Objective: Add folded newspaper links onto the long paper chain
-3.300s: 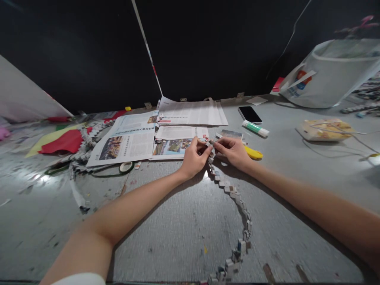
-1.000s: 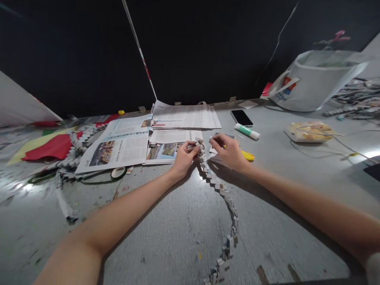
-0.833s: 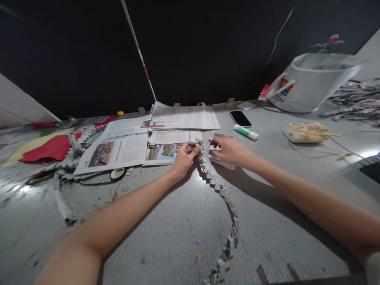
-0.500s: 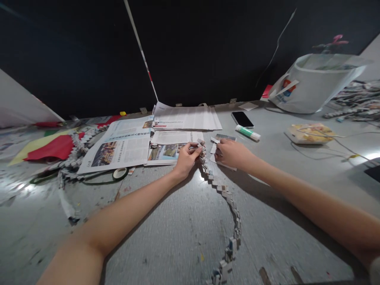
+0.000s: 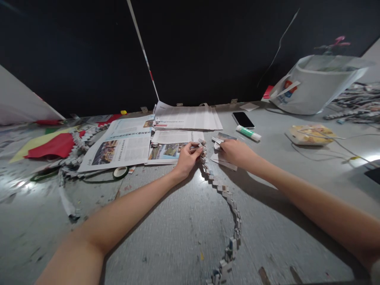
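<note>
A chain of folded newspaper links (image 5: 227,194) curves across the grey table from the front edge up to my left hand (image 5: 188,158). My left fingers pinch its far end. Just to the right, my right hand (image 5: 234,151) is closed at a small folded paper strip (image 5: 217,145), its fingertips partly hidden behind the hand. Several flat paper strips (image 5: 224,162) lie under and beside that hand. A gap separates the chain's end from the strip.
Newspapers (image 5: 124,142) lie behind my left hand, with a tape roll (image 5: 120,172) near them. A glue stick (image 5: 248,133), phone (image 5: 243,120), yellow packet (image 5: 310,134) and white bag (image 5: 314,85) are on the right. Red paper (image 5: 53,146) and more folded chain (image 5: 74,154) are at left.
My right hand has shifted slightly right, and the strip at its fingertips has changed angle. My left hand keeps its pinch on the chain in nearly the same place.
</note>
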Available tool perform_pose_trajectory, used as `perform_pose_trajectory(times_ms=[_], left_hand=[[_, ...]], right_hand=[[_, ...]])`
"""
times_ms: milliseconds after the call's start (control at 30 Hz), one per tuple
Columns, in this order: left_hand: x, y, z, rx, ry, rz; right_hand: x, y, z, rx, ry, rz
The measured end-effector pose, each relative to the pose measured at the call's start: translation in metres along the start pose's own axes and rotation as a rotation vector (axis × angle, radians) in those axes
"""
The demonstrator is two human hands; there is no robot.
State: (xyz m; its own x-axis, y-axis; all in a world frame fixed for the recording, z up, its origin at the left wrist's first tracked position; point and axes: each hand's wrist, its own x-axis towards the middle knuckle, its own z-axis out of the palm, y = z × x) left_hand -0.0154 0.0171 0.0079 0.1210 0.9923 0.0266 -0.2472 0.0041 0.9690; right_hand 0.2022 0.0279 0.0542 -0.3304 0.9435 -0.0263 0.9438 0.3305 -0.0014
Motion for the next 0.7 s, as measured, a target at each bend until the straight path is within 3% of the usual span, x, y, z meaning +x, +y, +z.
perform_pose_trajectory(times_ms=[200,400,600,700], left_hand=[[0.0005,-0.0016,-0.0012,0.008,-0.018,0.026],[0.0006,-0.0027,-0.0010,0.027,0.003,0.025],[0.0038,-0.0086,-0.0065,0.089,0.235,0.135],[0.0043,-0.0091,-0.0082,0.115,0.271,0.124]], right_hand=[[0.0010,0.0022,0.0038,0.141,0.126,0.060],[0.0035,0.0049,0.0060,0.290,0.262,-0.001],[-0.0001,-0.0014,-0.0015,0.887,0.629,-0.020],[-0.0003,-0.0035,-0.0016,1.186,0.662,0.011]])
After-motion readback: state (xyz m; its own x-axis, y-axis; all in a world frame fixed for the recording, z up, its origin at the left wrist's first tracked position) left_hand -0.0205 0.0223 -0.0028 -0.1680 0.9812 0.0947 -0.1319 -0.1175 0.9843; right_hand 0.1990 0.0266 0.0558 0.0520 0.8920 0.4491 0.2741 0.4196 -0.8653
